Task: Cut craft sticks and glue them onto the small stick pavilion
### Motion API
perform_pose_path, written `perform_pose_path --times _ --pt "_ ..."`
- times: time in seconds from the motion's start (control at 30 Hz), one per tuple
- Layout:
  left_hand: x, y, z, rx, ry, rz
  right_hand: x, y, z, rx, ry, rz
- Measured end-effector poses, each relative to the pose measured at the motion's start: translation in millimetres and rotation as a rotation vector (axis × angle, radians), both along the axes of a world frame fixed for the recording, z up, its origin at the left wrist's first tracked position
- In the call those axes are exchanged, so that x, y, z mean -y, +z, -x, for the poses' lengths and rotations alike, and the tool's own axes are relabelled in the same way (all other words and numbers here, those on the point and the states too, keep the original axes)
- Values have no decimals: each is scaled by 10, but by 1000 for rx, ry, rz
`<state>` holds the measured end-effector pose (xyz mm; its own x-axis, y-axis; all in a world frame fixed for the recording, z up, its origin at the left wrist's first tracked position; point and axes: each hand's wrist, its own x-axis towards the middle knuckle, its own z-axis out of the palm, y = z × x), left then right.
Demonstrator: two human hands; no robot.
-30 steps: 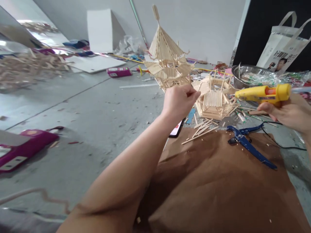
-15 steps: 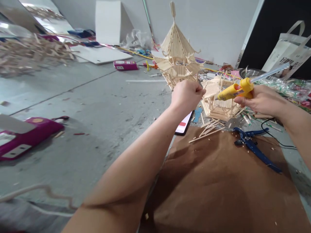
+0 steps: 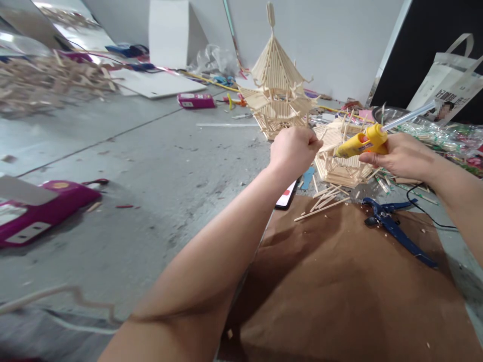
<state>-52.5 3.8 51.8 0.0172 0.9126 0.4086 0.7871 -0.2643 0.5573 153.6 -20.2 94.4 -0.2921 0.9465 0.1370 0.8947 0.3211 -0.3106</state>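
Observation:
My right hand (image 3: pixel 405 157) is wrapped round a yellow hot glue gun (image 3: pixel 363 142), whose nozzle points left and down. A clear glue stick (image 3: pixel 411 114) juts from its back end. Below the nozzle stands a part-built hexagonal model (image 3: pixel 332 173) of pale wooden sticks, with some sticks upright. My left hand (image 3: pixel 295 150) is closed at that model's left side, fingertips pinched near its sloping roof. Whatever those fingers hold is hidden or too small to name. Behind the left hand rises a tiered pagoda model (image 3: pixel 279 68) with a pointed roof.
Loose sticks (image 3: pixel 326 198) and a blue cutter (image 3: pixel 398 229) lie on a brown sheet (image 3: pixel 362 296). A phone (image 3: pixel 286 200) is partly behind my left wrist. Packaged sticks (image 3: pixel 441 133) lie to the right. A magenta power strip (image 3: pixel 49 211) sits left, with heaped wood pieces (image 3: pixel 53 83) beyond.
The glue gun has shifted slightly left and down, its nozzle nearer my left hand. My left hand has moved a little to the right and remains closed.

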Motion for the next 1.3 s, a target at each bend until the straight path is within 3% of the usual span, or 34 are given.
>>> perform_pose_path --times 0.6,1.3 --pt "24 23 -1 3 -11 26 45 57 86 77 -67 11" --pt "28 33 -3 -43 2 41 -15 21 58 49 -34 -82"
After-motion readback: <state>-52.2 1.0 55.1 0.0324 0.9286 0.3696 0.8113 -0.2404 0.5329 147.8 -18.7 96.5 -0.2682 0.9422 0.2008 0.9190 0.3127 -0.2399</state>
